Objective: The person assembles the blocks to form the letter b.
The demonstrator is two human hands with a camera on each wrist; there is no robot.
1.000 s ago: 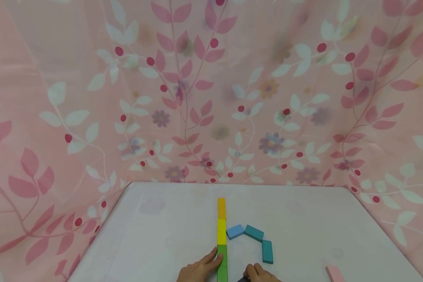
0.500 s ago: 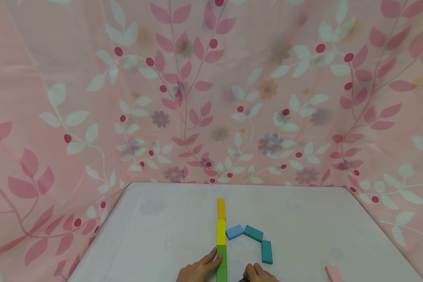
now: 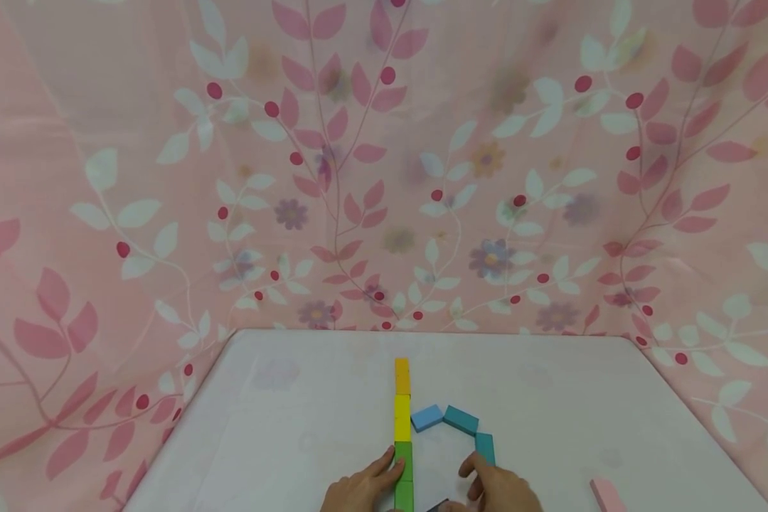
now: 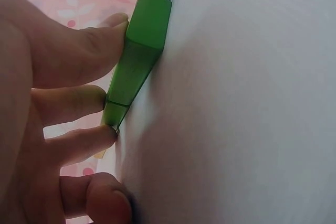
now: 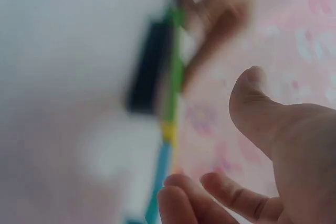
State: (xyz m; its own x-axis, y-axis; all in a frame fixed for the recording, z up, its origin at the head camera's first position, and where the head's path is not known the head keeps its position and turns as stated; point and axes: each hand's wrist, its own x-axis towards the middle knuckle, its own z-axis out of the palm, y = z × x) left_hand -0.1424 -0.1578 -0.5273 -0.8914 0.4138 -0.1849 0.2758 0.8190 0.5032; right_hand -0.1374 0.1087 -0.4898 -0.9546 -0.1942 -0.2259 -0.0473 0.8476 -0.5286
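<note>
In the head view, a row of blocks runs away from me: green block (image 3: 404, 491), yellow block (image 3: 402, 419) and orange block (image 3: 402, 377). My left hand (image 3: 361, 487) rests on the green part, its thumb and fingertips touching along the left edge; the left wrist view shows that green block (image 4: 149, 22) close up. My right hand (image 3: 502, 487) is beside the teal block (image 3: 485, 448), partly covering it. Its thumb and fingers stand apart with nothing between them in the right wrist view. A dark block (image 5: 148, 69) lies beside the green row, mostly cut off in the head view.
A light blue block (image 3: 427, 418) and another teal block (image 3: 461, 419) form an arc from the yellow block toward the right. A pink block (image 3: 608, 494) lies farther right on the white table (image 3: 294, 405). A floral curtain (image 3: 384, 178) hangs behind.
My right hand has let go of the dark block and moved slightly right and away from me, its fingers spread. My left hand and the other blocks have stayed put.
</note>
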